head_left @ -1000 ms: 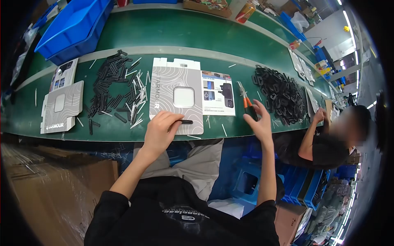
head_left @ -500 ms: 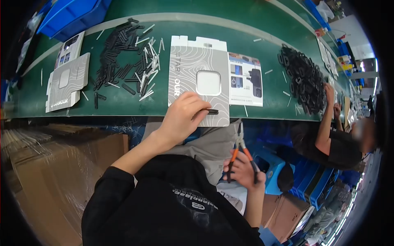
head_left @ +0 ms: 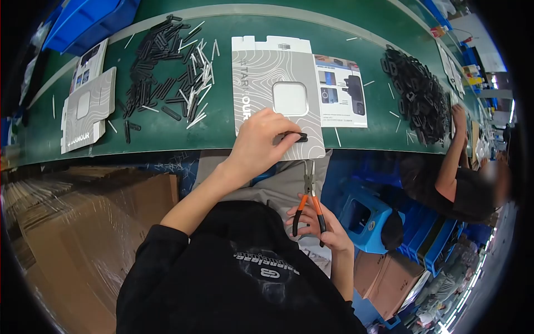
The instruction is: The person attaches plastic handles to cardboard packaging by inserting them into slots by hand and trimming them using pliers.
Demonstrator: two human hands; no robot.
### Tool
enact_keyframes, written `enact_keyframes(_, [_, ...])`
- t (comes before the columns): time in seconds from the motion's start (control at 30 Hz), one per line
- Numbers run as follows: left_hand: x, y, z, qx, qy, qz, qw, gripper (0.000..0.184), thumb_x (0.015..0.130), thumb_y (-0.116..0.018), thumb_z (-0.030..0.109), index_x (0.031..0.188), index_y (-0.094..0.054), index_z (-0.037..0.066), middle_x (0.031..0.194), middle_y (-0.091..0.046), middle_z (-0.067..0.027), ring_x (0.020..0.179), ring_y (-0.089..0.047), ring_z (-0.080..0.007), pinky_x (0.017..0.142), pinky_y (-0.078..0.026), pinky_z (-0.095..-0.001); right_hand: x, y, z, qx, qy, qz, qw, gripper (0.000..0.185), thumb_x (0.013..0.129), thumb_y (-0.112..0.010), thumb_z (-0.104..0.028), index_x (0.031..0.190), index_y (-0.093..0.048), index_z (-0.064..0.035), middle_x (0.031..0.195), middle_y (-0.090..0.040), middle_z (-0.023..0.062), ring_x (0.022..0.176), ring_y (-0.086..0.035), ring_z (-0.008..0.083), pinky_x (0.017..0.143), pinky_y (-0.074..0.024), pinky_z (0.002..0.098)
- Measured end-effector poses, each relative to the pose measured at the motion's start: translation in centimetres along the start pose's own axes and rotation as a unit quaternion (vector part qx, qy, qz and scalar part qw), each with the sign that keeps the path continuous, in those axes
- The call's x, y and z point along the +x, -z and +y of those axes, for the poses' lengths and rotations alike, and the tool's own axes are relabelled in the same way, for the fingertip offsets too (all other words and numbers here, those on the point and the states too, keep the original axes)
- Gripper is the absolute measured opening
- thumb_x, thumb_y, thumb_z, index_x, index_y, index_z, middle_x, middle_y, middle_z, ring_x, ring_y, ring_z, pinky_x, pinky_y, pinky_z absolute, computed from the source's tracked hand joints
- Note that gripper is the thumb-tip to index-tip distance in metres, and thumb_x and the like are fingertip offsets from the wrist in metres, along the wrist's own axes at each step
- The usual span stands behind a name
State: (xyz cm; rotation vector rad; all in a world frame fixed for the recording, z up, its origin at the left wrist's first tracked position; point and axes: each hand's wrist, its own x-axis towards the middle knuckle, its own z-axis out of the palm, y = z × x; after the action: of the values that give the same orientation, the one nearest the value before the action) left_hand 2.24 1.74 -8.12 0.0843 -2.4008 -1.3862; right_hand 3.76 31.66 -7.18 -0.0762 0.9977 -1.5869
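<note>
My left hand [head_left: 260, 139] pinches a small black plastic piece [head_left: 302, 137] over the lower part of a flat grey printed box [head_left: 256, 78] with a square window. The box lies at the table's front edge, its lower end close to the pliers. My right hand [head_left: 328, 227] holds long-nosed pliers [head_left: 309, 192] with orange and black handles. Their jaws point up toward the table edge and look slightly apart. To the left is a pile of black strips [head_left: 158, 47], with white sticks [head_left: 201, 69] among them.
On the green table [head_left: 211, 133] lie another grey box [head_left: 83, 108] at left and a heap of black parts [head_left: 414, 97] at right. A blue bin [head_left: 92, 25] stands behind. A co-worker's arm [head_left: 453, 142] reaches in at right. Wrapped cardboard [head_left: 100, 217] stands below left.
The pliers in my right hand have moved left and up, their handles now closer together. My left hand and the black piece have shifted slightly right and up in view.
</note>
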Motion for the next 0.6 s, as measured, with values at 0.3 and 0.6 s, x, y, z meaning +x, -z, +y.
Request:
enact_keyframes(0.3, [-0.1, -0.1, -0.3, -0.022, -0.005, -0.005, 1.0, 0.009, 0.087, -0.079, 0.005, 0.096, -0.081, 0.005, 0.087, -0.074, -0.0026, 0.081, -0.059, -0.0186, 0.074, -0.05, -0.0305, -0.1, -2.4, 0.1, -0.178, 0.057, 0.071, 0.98, 0.096, 0.08, -0.075, -0.013, 0.166, -0.035, -0.001, 0.145, -0.059, 0.0231, 0.126, -0.064, 0.034, 0.096, -0.0576, 0.0399])
enact_keyframes(0.6, [-0.5, 0.1, -0.5, -0.042, -0.005, -0.005, 0.999, 0.007, 0.088, -0.079, 0.007, 0.095, -0.08, 0.007, 0.087, -0.075, -0.0021, 0.078, -0.059, -0.0188, 0.07, -0.048, -0.0309, 0.1, -3.4, 0.3, -0.184, 0.059, 0.107, 0.975, 0.092, 0.082, -0.069, -0.006, 0.167, -0.033, 0.0006, 0.145, -0.06, 0.0215, 0.123, -0.065, 0.0303, 0.094, -0.0558, 0.0363])
